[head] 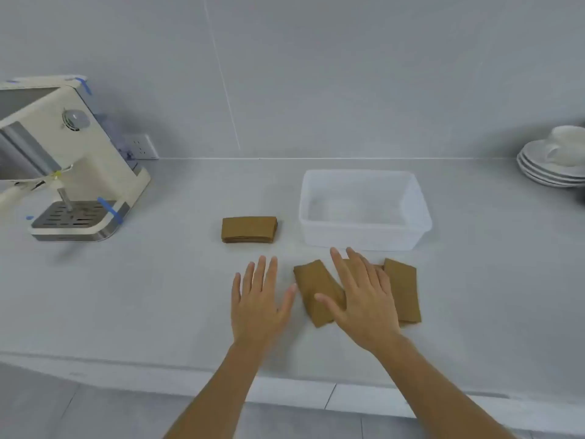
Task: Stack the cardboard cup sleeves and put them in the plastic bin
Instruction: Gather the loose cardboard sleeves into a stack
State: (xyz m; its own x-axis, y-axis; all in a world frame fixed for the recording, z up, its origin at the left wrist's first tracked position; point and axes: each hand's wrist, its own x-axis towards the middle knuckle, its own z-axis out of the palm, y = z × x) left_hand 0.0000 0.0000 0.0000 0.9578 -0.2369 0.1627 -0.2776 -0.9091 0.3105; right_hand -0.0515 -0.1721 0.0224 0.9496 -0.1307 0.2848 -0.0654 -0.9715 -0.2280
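On the pale counter (158,296), a neat stack of sleeves (249,229) sits just left of the clear plastic bin (364,239), close enough that the finished pile can probably go in with one short lift. The bin looks empty.

Nearer, a few loose sleeves (316,293) lie flat in a rough row just in front of the bin, some overlapping; how many lie under the palm cannot be told. The right hand (364,299) lies over the middle of them, fingers spread and almost flat, thumb resting on the leftmost sleeve. It presses or covers them rather than grasping; nothing is pinched. This looks like a move to slide the scattered pieces together so they can be squared up.

The left hand (258,299) hovers or rests just left of the loose sleeves, open, fingers straight and slightly apart, holding nothing. Its thumb reaches nearly to the edge of the leftmost sleeve, likely placed to act as a stop.

A coffee machine (69,172) stands far left, and saucers with a cup (554,163) far right, both well apart from the work.
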